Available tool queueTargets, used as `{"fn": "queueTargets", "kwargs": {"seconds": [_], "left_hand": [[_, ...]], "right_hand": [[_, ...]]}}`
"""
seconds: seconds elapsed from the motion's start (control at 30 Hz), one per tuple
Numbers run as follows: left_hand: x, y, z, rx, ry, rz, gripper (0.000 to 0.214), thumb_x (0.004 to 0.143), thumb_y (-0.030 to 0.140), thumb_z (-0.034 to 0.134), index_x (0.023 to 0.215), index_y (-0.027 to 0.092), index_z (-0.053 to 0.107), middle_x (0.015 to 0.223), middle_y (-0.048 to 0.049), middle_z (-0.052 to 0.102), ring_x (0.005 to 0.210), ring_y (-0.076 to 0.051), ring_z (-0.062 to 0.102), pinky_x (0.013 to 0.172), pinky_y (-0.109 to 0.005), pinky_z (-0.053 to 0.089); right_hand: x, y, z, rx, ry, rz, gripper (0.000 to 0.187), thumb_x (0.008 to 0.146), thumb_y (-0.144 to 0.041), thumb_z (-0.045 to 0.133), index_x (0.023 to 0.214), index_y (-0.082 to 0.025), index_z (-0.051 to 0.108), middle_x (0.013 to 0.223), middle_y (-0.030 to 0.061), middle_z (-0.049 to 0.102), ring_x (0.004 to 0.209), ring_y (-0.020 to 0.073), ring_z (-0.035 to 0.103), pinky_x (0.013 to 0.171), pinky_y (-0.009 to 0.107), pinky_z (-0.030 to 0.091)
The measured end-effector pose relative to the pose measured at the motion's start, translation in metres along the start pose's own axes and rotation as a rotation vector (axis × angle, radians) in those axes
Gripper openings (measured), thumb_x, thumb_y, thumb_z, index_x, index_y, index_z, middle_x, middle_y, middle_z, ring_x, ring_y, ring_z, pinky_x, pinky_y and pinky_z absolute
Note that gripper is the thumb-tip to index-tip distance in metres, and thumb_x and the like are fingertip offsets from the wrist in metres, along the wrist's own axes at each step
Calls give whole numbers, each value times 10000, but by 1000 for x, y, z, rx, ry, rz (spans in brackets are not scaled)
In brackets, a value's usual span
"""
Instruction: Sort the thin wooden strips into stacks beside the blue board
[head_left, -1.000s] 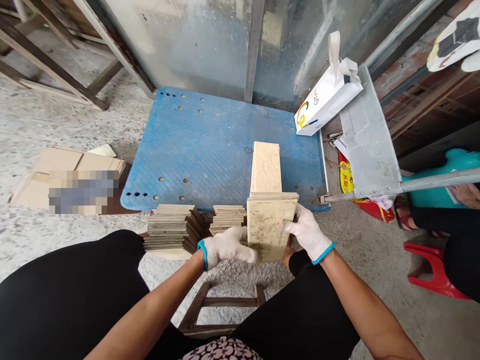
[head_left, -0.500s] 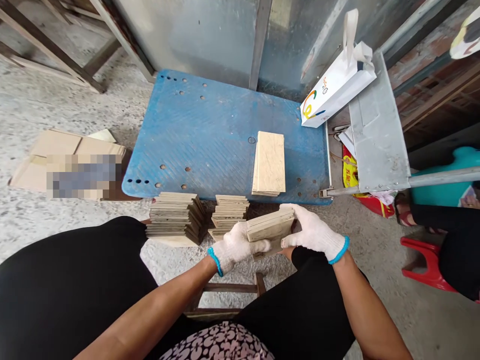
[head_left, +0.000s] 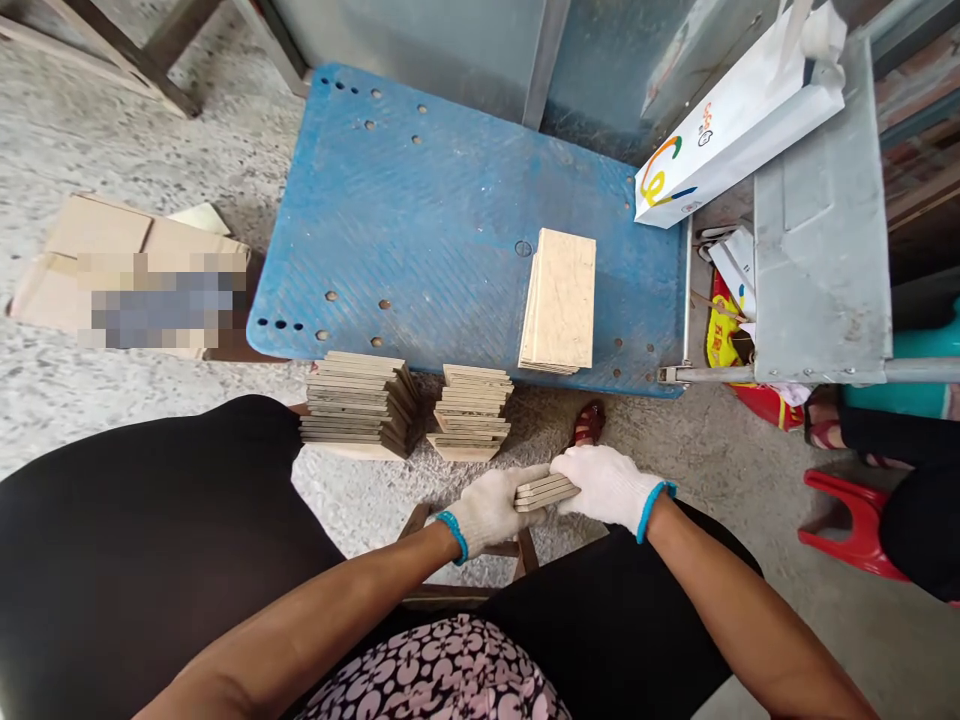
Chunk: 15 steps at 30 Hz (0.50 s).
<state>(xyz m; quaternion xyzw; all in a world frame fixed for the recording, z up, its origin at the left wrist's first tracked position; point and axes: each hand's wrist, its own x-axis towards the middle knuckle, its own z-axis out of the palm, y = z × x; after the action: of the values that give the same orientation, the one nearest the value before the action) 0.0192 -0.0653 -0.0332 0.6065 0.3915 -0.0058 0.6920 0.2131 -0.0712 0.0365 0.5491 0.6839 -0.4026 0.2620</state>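
Observation:
A small stack of thin wooden boards [head_left: 546,492] is held between both hands, low over my lap. My left hand [head_left: 491,510], in a white knit glove with a blue cuff, grips the stack's left end. Gloved the same way, my right hand [head_left: 609,487] closes around the right end. Beyond them, two piles of similar boards stand along the platform's near edge: a larger pile [head_left: 356,408] on the left and a smaller pile [head_left: 471,412] beside it. A third group of flat boards [head_left: 561,300] lies on the blue platform [head_left: 435,220].
A white paper bag [head_left: 742,125] stands at the platform's back right, near a grey metal panel [head_left: 821,230]. On the left floor sits a cardboard box [head_left: 112,230]. A red stool [head_left: 847,525] and another person's dark-clothed leg [head_left: 877,425] are at right.
Both hands have drawn nearer my body and tilted the held boards, so their edges now face me. The view has shifted, and a foot in a red sandal has come into sight.

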Motion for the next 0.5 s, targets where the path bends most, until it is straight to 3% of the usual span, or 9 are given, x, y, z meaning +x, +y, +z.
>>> {"fn": "queueTargets", "kwargs": {"seconds": [0.1,0.2,0.37,0.5], "left_hand": [[5,-6,2,8,14,-2,549,625,272,732,1173,297,704,1077,-14,725,935,-264,647,801,-288,455],[10,-11,6,45,37,-23,628,653,231,697,1273,304,639,1246,-36,660,1098,-296,607,918,-314,429],[11,-22,10,150,98,-179,854,707,259,645,1505,264,342,1491,-120,430,1293,-376,461,1012,-435,364],[8,-37,10,120,84,-236,810,655,224,673,1433,226,447,1396,-158,526,1252,-377,494,1003,-417,360]], "right_hand": [[3,1,5,-83,7,-35,305,798,-463,655,999,-235,627,1002,74,653,927,270,637,719,325,457],[6,3,13,-169,17,-21,245,817,-370,635,1016,-230,612,1021,86,643,924,267,630,707,321,465],[19,17,17,-235,17,92,271,830,-338,601,1058,-192,616,1038,129,631,940,294,619,728,353,470],[34,36,9,-200,30,218,321,842,-300,590,1146,-198,600,1115,126,625,1015,281,604,815,351,447]]}}
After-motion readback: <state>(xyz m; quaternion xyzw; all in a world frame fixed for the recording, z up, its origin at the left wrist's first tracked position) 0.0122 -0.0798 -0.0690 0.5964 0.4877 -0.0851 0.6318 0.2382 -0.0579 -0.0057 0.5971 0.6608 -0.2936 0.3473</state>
